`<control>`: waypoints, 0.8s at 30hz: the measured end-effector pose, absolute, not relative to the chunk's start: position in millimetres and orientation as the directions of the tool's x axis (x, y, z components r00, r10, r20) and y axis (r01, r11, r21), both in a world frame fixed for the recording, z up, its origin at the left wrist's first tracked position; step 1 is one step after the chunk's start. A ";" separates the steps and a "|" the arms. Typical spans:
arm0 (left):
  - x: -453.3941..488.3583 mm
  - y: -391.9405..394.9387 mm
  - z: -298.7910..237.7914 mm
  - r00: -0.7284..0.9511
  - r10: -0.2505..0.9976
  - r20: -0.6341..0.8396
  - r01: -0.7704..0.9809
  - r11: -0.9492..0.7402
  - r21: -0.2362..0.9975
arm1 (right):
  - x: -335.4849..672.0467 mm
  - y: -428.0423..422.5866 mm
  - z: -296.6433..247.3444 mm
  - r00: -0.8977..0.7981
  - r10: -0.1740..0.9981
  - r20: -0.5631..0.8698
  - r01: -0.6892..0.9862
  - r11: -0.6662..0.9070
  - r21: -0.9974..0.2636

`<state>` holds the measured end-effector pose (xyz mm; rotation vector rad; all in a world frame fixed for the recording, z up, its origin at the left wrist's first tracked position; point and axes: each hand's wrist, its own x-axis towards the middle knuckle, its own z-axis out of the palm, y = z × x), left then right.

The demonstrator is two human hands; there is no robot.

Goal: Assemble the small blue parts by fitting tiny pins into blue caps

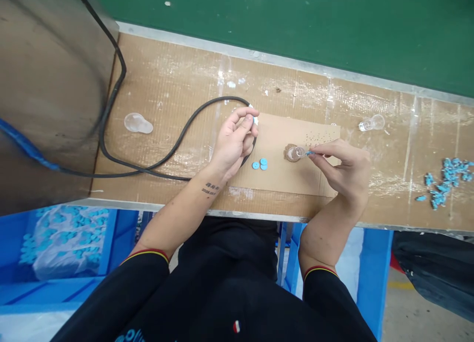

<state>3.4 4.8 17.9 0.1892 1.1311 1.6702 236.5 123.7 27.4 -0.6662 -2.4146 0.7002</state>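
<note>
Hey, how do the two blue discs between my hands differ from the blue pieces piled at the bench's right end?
The two blue discs are round and flat; the pile of blue pieces looks elongated and irregular. The discs sit as a close pair on the cardboard sheet; the pile is many pieces scattered loose on the bench. Both are the same light blue.

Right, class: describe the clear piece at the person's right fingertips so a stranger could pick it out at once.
On the cardboard-covered bench lies a smaller cardboard sheet. Near its upper edge, where the right hand holds a blue bit, sits the clear piece. Unlike the left bulb and the right bulb, lying loose, it rests in a brown ring.
</note>
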 end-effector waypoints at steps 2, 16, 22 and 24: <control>2.2 4.9 19.1 -0.425 0.808 -0.407 -0.674 0.019 0.739 | 236.4 123.8 27.2 -0.735 0.577 0.356 0.294 0.745 -0.599; 3.2 6.4 22.1 -0.400 0.795 -0.456 -0.697 0.059 0.715 | 236.9 124.3 24.9 -0.725 0.604 0.330 0.308 0.714 -0.629; 1.8 5.9 24.3 -0.395 0.780 -0.485 -0.714 0.072 0.697 | 235.3 123.3 26.0 -0.721 0.590 0.363 0.293 0.735 -0.611; 1.8 6.0 24.0 -0.390 0.781 -0.488 -0.721 0.070 0.689 | 236.1 123.3 26.6 -0.706 0.603 0.372 0.302 0.731 -0.612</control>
